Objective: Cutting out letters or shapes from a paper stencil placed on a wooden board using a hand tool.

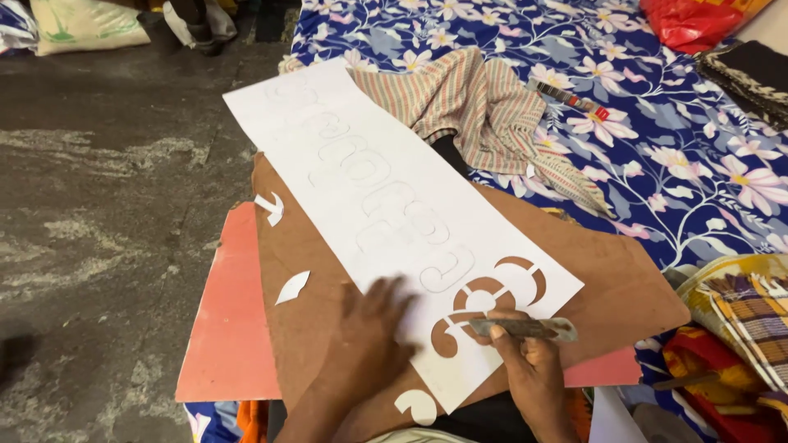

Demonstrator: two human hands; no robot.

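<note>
your right hand grips the knife at the stencil sheet's near end; your left hand, spread flat, pins the sheet just left of it.

A blue floral bedsheet covers the upper right, and a striped cloth lies crumpled on it. Near that cloth rests a slim marker-like stick. A red plastic bag sits at the top right corner, with a dark patterned fabric just beside it. Checked and bright folded cloths are heaped at the lower right. The grey concrete floor fills the left, with a pale sack at its far edge.
</note>
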